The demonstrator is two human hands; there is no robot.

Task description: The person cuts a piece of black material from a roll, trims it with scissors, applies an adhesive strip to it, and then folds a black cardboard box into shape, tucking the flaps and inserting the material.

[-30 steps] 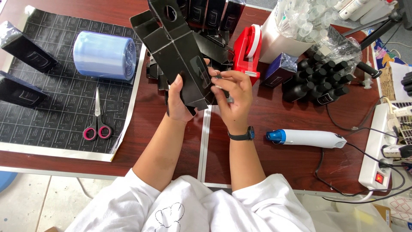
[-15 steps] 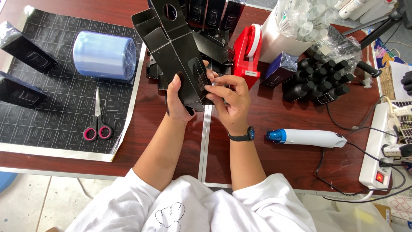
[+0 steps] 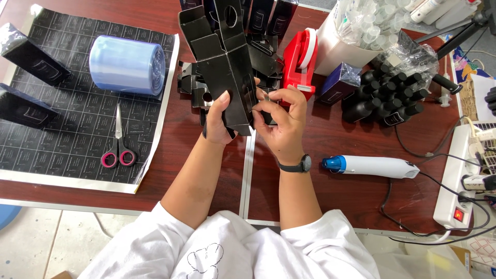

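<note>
My left hand (image 3: 221,121) grips a black unfolded cardboard carton (image 3: 222,62) from below, holding it upright over the table. My right hand (image 3: 281,121), with a dark wristwatch, pinches a small flap at the carton's lower right edge. Behind the carton lies a pile of more flat black cartons (image 3: 258,57). Part of the left palm is hidden by the carton.
A black cutting mat (image 3: 67,134) at left carries a roll of clear film (image 3: 126,64), red-handled scissors (image 3: 118,147) and two black boxes (image 3: 28,85). A red tape dispenser (image 3: 299,57), black bottles (image 3: 387,93), a white heat gun (image 3: 369,166) and a power strip (image 3: 460,186) lie to the right.
The carton has tilted slightly and risen a little. My right fingers have shifted from pressing its side to pinching the lower flap.
</note>
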